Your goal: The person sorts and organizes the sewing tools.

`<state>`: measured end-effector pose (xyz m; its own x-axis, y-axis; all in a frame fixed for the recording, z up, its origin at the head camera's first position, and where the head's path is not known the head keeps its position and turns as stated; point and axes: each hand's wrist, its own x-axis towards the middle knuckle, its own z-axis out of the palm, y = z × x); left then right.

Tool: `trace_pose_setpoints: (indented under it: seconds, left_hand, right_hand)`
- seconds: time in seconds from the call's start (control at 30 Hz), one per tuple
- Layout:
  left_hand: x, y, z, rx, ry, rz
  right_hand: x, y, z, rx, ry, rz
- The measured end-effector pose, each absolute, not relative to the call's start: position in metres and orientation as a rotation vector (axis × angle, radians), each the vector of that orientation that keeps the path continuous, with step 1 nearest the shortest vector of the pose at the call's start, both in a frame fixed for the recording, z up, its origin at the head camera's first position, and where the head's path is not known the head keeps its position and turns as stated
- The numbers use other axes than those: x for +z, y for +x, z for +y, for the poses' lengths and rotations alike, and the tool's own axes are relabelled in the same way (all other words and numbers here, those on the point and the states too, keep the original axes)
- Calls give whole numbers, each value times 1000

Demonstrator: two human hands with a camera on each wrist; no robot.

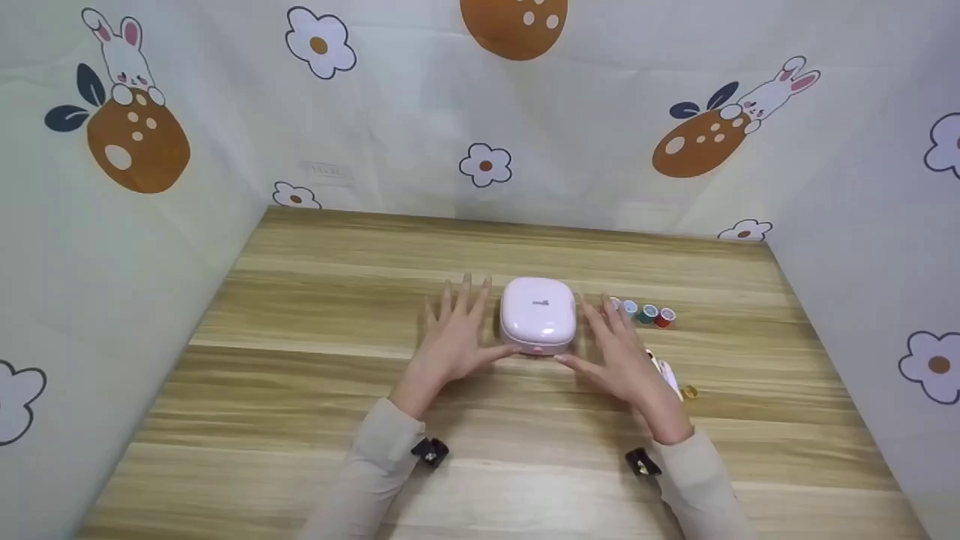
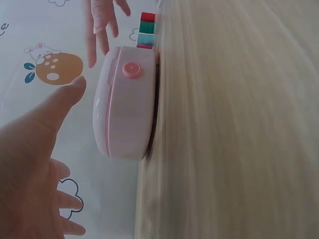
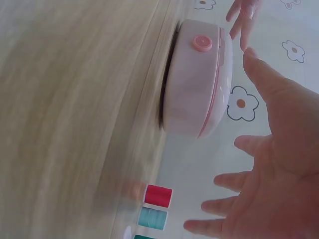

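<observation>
A closed, rounded pale pink case [image 1: 538, 311] with a glossy lid sits on the wooden table. On its near side is a round pink button [image 2: 132, 70]. My left hand [image 1: 454, 337] is spread on the left of the case, and my right hand [image 1: 619, 356] is spread on the right. Both thumbs point inward near the front corners. In the wrist views a small gap shows between each thumb and the case. Neither hand holds anything. Several thread spools, among them a red spool [image 1: 665, 318] and a teal spool [image 1: 647, 314], stand beyond the right fingers, which partly hide the row.
Beside the right wrist lies a slim white and pink tool [image 1: 667, 379], partly covered by the hand; its kind is unclear. A small gold ring-like piece [image 1: 690, 391] is next to it. Patterned cloth [image 1: 405, 112] walls the table at the back and both sides.
</observation>
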<state>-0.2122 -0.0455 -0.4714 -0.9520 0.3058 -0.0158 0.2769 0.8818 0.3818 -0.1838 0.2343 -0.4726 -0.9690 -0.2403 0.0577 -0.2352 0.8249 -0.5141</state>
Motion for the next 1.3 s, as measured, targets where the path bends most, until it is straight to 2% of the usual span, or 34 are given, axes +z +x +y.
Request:
trace_pose_setpoints:
  seconds: [0.4,0.83,1.3]
  left_hand:
    - [-484,-224,-43,1207,587,2684]
    - [-499,-237,-40,1454,586,2560]
    - [-506,-247,-36,1612,635,2359]
  right_hand:
    - [-479,-206,232,-1316,-617,2839]
    - [-484,-225,231,-1660,-472,2425]
    - [-494,-244,230,-1669,-449,2342]
